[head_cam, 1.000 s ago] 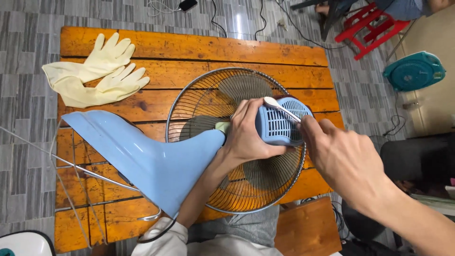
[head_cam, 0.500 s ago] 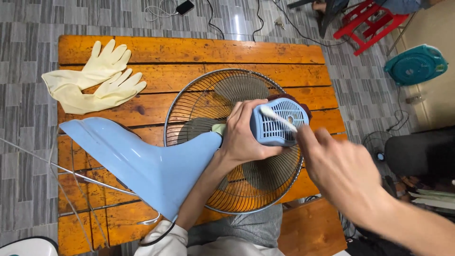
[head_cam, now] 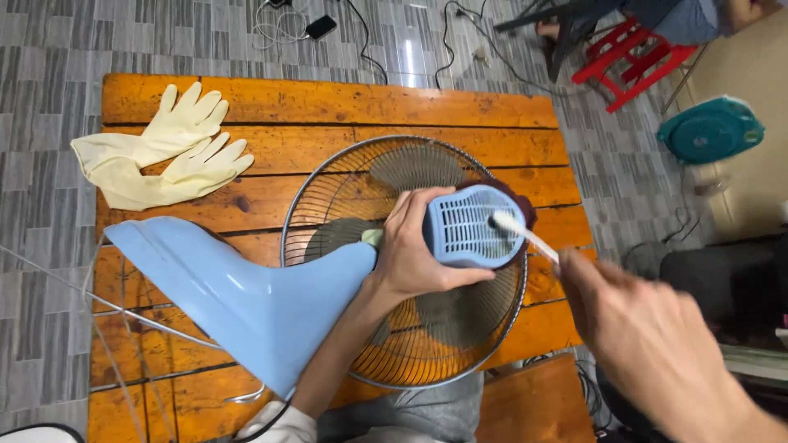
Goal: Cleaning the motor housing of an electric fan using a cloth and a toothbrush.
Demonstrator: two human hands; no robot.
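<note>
Light-blue plastic fan motor housing with the slotted vents is still lying over the round wire fan guard on my orange wooden slat table. My left hand stays wrapped around its near end. My right hand, clenched on a white toothbrush, has pulled back toward me since a second ago, bristles now mid-grille. Cream rubber gloves haven't moved.

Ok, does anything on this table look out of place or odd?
Yes: the fan lies on its side across the table, grille face down, base jutting past the left edge. The left hand grips its motor housing; the right hand holds a brush to it.
</note>
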